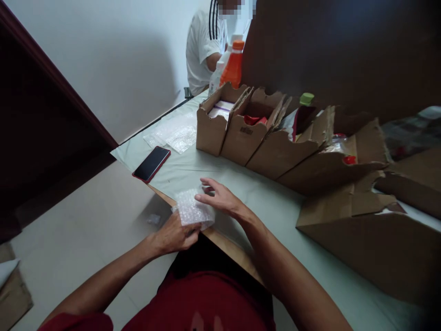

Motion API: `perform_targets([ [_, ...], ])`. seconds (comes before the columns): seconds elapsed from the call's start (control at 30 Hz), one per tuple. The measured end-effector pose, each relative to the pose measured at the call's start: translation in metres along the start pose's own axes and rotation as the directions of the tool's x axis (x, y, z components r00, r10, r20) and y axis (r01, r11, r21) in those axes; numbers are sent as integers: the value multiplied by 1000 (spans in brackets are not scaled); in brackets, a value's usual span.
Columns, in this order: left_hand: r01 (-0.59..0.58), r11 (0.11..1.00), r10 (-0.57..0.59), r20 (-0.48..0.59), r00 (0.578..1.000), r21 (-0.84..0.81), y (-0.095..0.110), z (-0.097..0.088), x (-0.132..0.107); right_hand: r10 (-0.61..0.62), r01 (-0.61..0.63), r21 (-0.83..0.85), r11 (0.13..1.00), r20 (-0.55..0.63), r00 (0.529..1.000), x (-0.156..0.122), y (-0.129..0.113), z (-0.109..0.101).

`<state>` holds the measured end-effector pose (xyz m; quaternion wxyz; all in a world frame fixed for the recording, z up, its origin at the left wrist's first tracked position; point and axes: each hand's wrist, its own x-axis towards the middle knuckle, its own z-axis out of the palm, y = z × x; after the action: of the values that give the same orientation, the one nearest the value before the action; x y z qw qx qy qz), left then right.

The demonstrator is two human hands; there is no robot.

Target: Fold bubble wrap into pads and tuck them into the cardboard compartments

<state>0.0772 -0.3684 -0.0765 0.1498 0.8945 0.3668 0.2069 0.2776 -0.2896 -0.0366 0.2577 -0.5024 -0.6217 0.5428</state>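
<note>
A small packet of bubble wrap [191,208] lies at the near edge of the table [193,171]. My left hand [175,235] grips its lower edge from below the table edge, fingers closed on it. My right hand [217,197] rests on top of the packet, fingers stretched out and pressing it flat. Whether anything is inside the wrap is hidden.
A red-cased phone [152,163] lies left on the table. Loose bubble wrap sheets [175,134] lie behind it. A row of open cardboard boxes [241,126] runs to the right, with a large box [365,239] nearer. An orange bottle [233,66] and a seated person [203,46] are at the far end.
</note>
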Motion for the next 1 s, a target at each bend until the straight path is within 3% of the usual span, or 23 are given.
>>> perform_targets([
  [0.13,-16,999,12,88,996,40,3,-9,15,-161,176,-310,934,73,984,-29,-3,4],
  [0.23,-28,998,19,144,989,58,6,-14,26,-180,131,-413,901,-82,980,-34,4,8],
  [0.33,-83,996,73,205,976,43,6,-18,28,-174,87,-335,938,-238,956,-32,17,0],
  [0.43,-135,990,122,205,971,52,3,-22,25,-137,54,-255,965,-320,937,-46,33,-23],
  [0.53,-180,976,163,137,977,121,-3,-28,32,-67,-3,-148,989,-461,885,-87,47,-47],
  [0.63,-234,948,226,61,972,218,-9,-31,65,90,-67,61,996,-586,805,-141,57,-50],
  [0.73,-264,934,257,62,964,241,-10,-23,120,312,-124,350,929,-557,769,-182,64,-27],
  [0.83,-240,949,211,150,966,205,-9,-6,166,401,-136,527,839,-431,808,-201,70,4],
  [0.9,-223,960,191,189,963,170,-7,5,174,385,-131,543,830,-387,838,-205,73,17],
  [1.0,-244,968,230,168,958,65,-5,10,144,332,-147,479,865,-328,885,-207,76,16],
])
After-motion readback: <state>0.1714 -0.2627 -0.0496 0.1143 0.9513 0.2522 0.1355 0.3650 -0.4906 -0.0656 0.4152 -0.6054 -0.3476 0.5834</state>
